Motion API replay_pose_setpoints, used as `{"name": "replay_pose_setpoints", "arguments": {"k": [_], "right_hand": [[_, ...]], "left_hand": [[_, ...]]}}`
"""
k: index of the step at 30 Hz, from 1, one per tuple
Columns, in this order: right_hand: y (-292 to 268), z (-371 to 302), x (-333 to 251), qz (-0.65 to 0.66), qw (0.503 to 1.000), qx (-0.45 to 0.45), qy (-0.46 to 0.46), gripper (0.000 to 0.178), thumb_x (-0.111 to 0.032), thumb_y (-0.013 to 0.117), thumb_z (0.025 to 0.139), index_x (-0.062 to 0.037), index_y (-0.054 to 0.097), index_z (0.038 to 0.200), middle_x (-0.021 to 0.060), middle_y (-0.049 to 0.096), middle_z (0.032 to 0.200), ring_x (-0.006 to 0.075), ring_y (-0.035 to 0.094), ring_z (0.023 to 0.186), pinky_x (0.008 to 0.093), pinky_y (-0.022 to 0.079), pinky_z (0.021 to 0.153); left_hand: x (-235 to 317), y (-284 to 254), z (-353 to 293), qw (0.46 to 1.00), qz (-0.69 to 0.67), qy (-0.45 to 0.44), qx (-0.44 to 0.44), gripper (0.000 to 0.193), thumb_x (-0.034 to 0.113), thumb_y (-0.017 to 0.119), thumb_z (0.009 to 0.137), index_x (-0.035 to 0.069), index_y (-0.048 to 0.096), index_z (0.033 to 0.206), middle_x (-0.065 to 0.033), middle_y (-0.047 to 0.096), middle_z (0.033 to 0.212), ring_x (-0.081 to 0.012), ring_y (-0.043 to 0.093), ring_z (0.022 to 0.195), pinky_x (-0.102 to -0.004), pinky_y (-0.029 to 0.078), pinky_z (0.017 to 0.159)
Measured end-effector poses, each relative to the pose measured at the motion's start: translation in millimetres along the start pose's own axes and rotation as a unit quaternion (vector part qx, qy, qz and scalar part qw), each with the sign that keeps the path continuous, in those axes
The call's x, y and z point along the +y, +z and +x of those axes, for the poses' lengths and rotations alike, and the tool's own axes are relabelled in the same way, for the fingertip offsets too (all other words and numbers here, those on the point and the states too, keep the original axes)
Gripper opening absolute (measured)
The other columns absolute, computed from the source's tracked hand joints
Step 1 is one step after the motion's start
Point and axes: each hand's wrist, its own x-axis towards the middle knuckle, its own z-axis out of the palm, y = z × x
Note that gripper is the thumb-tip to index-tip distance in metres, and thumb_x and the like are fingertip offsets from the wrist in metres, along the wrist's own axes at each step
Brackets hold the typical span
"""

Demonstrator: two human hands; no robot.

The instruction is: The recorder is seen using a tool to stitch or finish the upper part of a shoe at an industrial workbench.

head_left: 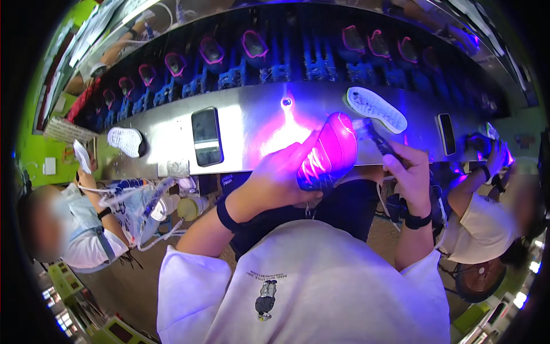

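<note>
A bright pink shoe upper (338, 143) with laces is held up over the near edge of the metal bench, its toe pointing away from me. My left hand (266, 186) is closed around its left side and heel end. In my right hand (413, 175) is a dark-handled brush (375, 139), pinched between thumb and fingers. Its pale tip is at the right side of the toe; I cannot tell whether it touches. Just beyond the brush a white shoe sole (376, 109) lies on the bench. Purple light falls on the shoe and the metal around it.
Phones lie on the bench at left (207, 136) and right (446, 134). Another white sole (125, 141) is farther left. Behind, a blue rack (229, 77) carries several dark, pink-edged shoe uppers. Co-workers sit on either side (86, 229) (481, 229), with hoses hanging near the left one.
</note>
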Motion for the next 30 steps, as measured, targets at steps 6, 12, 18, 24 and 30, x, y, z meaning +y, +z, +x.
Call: {"name": "replay_pose_setpoints", "arguments": {"k": [6, 12, 18, 24, 30], "right_hand": [[-17, -14, -7, -0.002, 0.999, -0.028, -0.019, 0.029, -0.008, 0.073, 0.089, 0.0039, 0.071, 0.116, 0.006, 0.073, 0.094, 0.0115, 0.064, 0.085, 0.0269, 0.051, 0.078], [-40, -26, -14, 0.034, 0.997, -0.069, 0.028, 0.028, -0.009, 0.073, 0.09, 0.0039, 0.071, 0.114, 0.0043, 0.072, 0.09, 0.0097, 0.064, 0.081, 0.0258, 0.051, 0.075], [-46, -32, 19, -0.012, 0.998, -0.054, -0.002, 0.026, -0.01, 0.073, 0.09, 0.0032, 0.072, 0.112, 0.0028, 0.07, 0.084, 0.0072, 0.061, 0.076, 0.0239, 0.049, 0.072], [-38, -54, 47, -0.023, 0.999, -0.013, 0.029, 0.027, -0.012, 0.075, 0.089, 0.001, 0.072, 0.112, 0.0033, 0.069, 0.085, 0.0086, 0.06, 0.081, 0.0258, 0.049, 0.076], [-38, -50, 27, -0.105, 0.994, -0.011, 0.028, 0.027, -0.012, 0.074, 0.089, -0.0001, 0.072, 0.113, 0.0074, 0.074, 0.094, 0.0119, 0.064, 0.086, 0.0281, 0.05, 0.079]], "left_hand": [[29, 5, 4, 0.974, -0.219, 0.018, -0.055, 0.111, 0.034, 0.093, 0.066, 0.004, 0.031, 0.154, -0.0158, 0.062, 0.132, -0.0276, 0.062, 0.121, -0.041, 0.048, 0.104], [38, 17, 13, 0.951, -0.298, -0.003, -0.077, 0.106, 0.019, 0.093, 0.068, 0.002, 0.032, 0.152, -0.011, 0.057, 0.138, -0.0219, 0.058, 0.124, -0.0408, 0.045, 0.108], [49, 25, 27, 0.929, -0.361, -0.038, -0.073, 0.098, 0.023, 0.093, 0.069, -0.001, 0.038, 0.147, -0.0128, 0.06, 0.133, -0.0225, 0.058, 0.124, -0.0384, 0.047, 0.105], [51, 34, 31, 0.893, -0.411, -0.154, -0.097, 0.081, 0.02, 0.09, 0.073, -0.003, 0.047, 0.137, -0.0113, 0.065, 0.123, -0.0195, 0.064, 0.113, -0.0371, 0.05, 0.101], [53, 39, 26, 0.859, -0.468, -0.19, -0.084, 0.073, 0.019, 0.088, 0.076, -0.005, 0.049, 0.133, -0.0123, 0.066, 0.119, -0.0195, 0.065, 0.109, -0.0348, 0.052, 0.098]]}}
